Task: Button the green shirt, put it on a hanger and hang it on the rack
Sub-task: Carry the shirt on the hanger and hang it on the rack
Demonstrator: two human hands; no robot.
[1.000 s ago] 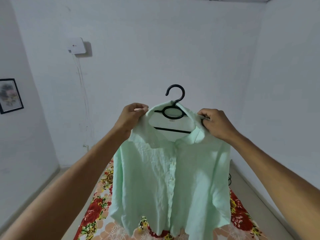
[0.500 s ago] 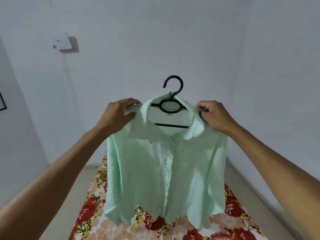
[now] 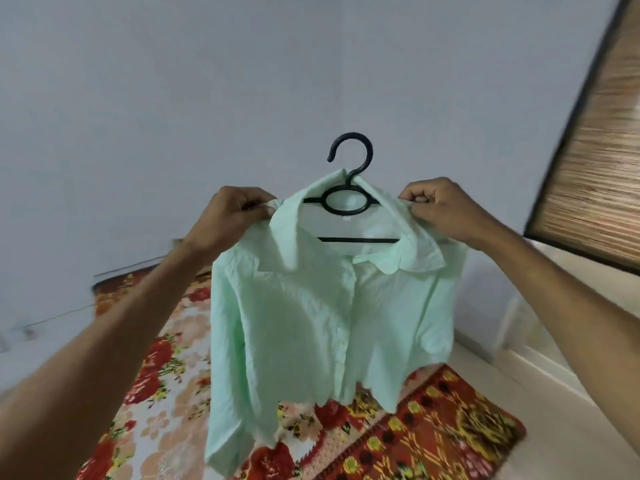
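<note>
Green shirt [image 3: 311,317] on black hanger [image 3: 349,199]; left hand [image 3: 230,216] and right hand [image 3: 441,207] fingers closed, gripping its shoulders

Centre of frame: green shirt [image 3: 311,317] on a black hanger [image 3: 350,199], buttoned, held up at the shoulders by left hand [image 3: 230,218] and right hand [image 3: 441,209]; floral mat [image 3: 433,441] below.
</note>
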